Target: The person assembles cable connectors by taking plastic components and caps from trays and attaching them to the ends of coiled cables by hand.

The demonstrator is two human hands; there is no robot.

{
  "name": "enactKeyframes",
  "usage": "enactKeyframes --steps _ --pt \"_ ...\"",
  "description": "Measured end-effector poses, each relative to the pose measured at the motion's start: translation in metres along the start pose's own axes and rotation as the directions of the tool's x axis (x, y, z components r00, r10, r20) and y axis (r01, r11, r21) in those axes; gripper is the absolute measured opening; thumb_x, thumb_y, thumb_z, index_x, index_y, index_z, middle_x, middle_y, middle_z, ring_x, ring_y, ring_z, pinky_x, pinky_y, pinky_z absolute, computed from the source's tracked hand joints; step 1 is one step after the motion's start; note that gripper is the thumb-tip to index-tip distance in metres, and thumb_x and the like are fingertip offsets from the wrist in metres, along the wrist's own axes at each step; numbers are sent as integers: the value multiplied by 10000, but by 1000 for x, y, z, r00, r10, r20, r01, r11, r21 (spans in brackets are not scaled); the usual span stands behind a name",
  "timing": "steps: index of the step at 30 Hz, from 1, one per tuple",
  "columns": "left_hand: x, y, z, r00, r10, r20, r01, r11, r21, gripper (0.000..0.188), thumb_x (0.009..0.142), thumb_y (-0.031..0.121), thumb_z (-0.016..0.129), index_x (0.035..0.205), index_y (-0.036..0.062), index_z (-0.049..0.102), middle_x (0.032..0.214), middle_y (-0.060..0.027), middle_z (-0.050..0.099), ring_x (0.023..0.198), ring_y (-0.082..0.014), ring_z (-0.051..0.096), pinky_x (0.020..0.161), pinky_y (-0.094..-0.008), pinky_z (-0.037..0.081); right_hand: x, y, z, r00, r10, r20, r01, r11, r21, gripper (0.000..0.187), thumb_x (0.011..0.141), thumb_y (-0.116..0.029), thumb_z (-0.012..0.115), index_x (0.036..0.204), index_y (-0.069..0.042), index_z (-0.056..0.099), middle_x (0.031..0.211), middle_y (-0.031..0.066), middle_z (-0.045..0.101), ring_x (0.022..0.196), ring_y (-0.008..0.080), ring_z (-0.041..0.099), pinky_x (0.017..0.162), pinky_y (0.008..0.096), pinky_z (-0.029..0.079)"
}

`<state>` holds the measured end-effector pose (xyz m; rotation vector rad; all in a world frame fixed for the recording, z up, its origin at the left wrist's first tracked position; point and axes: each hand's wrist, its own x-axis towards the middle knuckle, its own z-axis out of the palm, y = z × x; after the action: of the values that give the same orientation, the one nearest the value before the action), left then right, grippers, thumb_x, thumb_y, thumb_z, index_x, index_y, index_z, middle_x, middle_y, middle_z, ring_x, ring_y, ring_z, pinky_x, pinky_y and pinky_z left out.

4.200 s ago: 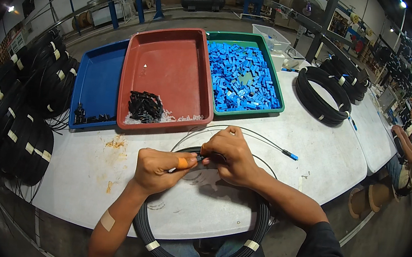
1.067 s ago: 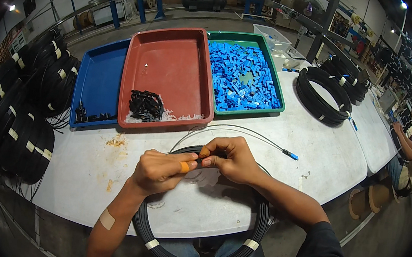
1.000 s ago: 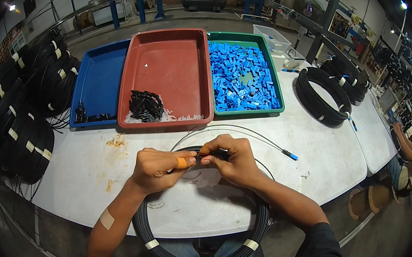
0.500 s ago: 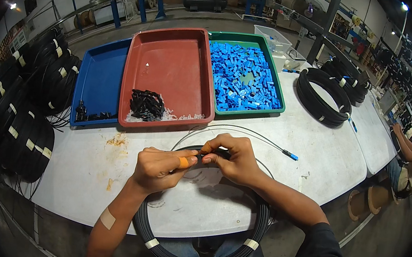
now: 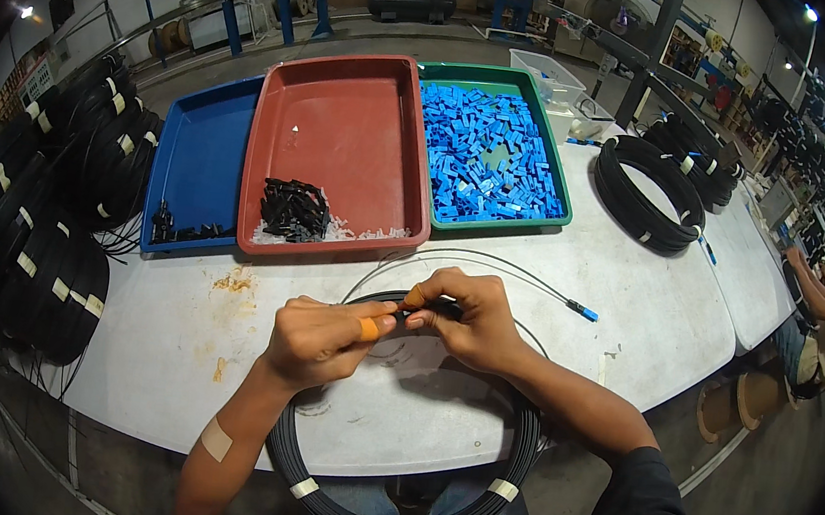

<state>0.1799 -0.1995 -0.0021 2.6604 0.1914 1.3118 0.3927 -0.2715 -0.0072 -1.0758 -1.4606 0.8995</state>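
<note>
1. The left hand [image 5: 323,339] has its fingertips pressed together, pinching a small dark piece [image 5: 403,312].
2. The right hand [image 5: 467,314] is pinching at the same small dark piece from the other side. Each hand wears a bit of orange wrap.
3. The small dark piece looks black and tiny. It sits right between the fingertips, above the far part of the coil. The fingers hide most of it, so I cannot tell its whole shape.
4. The coil [image 5: 285,440] is a big, round ring of thin black cable. Lots of loops lie close together, like a fat hoop. It looks smooth and neat.
5. Two pale bands [image 5: 306,489] hug the coil, one low on the left and one low on the right.
6. The far part of the coil is on the white surface [image 5: 646,332], under the hands. The near part pokes out past the edge, over the person's lap.
7. A loose bit of thin black cable bends across the surface to the right. Its end has a black and bright blue tip [image 5: 583,311].
8. Past the hands, a red tray [image 5: 346,120] holds black bits and little whitish bits in its near part.
</note>
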Motion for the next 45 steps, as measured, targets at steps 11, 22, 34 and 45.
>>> enactKeyframes --steps 11,22,34,45 --pt "7 2 1 977 210 20 -211 971 116 89 762 12 803 798 67 743 876 -96 777 614 -149 729 491 -227 525 2 9 -8 986 128 110 -142 982 128 91 833 82 750 874 34 685 882 95 734 810 105 668 751 261 569" --pt "9 9 1 999 -42 -31 40 997 -64 93 741 8 820 794 40 750 848 -112 772 731 -201 766 550 -241 564 -4 9 -1 966 -258 -26 251 957 -146 111 830 126 701 821 21 664 854 100 737 788 94 666 732 263 563" --pt "5 -3 14 976 -167 -141 140 973 -185 126 712 2 828 821 36 774 855 -119 772 647 -191 744 529 -252 563 3 9 -6 855 -518 22 481 777 -405 138 756 70 767 821 14 659 836 125 717 756 247 670 667 348 535" --pt "2 -3 6 999 50 22 -50 999 -3 81 742 -4 796 763 33 726 897 -132 772 635 -185 738 512 -248 553 3 9 -4 994 73 79 -75 997 22 147 786 131 746 803 19 653 809 117 722 759 165 694 746 258 563"
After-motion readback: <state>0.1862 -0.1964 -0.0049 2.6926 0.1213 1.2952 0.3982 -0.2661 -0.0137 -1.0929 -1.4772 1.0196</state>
